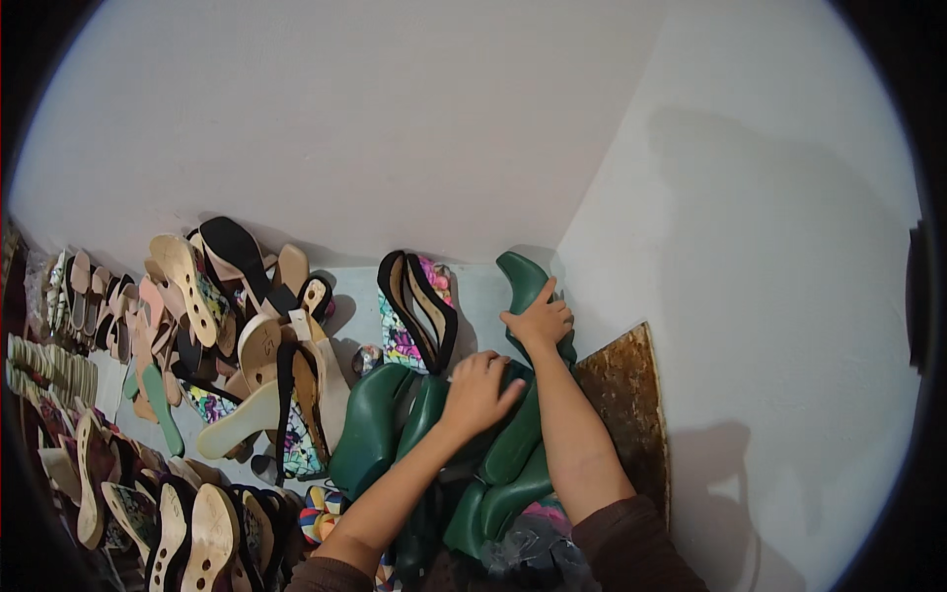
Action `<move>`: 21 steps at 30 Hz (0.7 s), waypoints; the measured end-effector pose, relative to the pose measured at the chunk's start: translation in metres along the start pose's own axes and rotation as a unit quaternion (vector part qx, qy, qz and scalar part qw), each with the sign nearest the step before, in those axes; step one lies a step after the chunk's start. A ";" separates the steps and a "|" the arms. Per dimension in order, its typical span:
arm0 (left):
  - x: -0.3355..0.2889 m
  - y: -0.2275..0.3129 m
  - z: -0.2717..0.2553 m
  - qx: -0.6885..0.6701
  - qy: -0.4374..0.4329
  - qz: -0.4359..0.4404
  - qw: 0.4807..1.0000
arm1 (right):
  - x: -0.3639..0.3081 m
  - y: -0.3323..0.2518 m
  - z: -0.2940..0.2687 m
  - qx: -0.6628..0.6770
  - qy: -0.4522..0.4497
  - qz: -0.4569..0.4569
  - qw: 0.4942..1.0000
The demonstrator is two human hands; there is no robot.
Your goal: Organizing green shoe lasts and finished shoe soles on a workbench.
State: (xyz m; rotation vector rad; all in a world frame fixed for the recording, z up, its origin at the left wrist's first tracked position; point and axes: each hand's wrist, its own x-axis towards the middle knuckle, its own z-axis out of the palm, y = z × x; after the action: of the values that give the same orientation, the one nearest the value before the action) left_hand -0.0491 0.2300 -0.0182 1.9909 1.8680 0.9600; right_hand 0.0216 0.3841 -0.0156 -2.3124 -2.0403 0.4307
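Green shoe lasts [367, 424] are heaped in front of me, smooth and glossy. At the back right of the heap, my right hand [540, 321] is wrapped over one green shoe last [524, 278], thumb on its left side and fingers on its right. Part of that last is hidden under the palm. My left hand [481, 395] lies on the lasts in the middle, palm down, thumb apart from the fingers and nothing gripped in it. Just beyond it stands a pair of black-edged wedge pieces [402, 335] with a multicoloured floral pattern.
Piles of sandals, wedges and tan soles [212, 528] cover the left side. A pale wall [375, 138] rises behind and another on the right. A rusty brown board [631, 395] leans by my right forearm. Clear plastic wrap [538, 553] lies close to me.
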 end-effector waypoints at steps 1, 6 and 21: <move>-0.006 0.003 0.007 -0.002 -0.003 -0.004 1.000 | -0.001 -0.004 0.001 -0.016 -0.006 -0.009 1.000; -0.031 0.017 0.024 0.031 -0.162 -0.021 0.986 | 0.005 -0.004 0.017 -0.045 0.001 -0.007 0.999; -0.030 0.045 0.035 0.036 -0.021 -0.084 0.996 | -0.007 0.018 -0.038 0.138 -0.005 -0.110 0.984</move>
State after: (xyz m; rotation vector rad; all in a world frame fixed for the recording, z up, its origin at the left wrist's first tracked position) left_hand 0.0088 0.2035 -0.0265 1.8416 2.0341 0.8094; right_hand 0.0463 0.3804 0.0188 -1.9086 -2.0577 0.6654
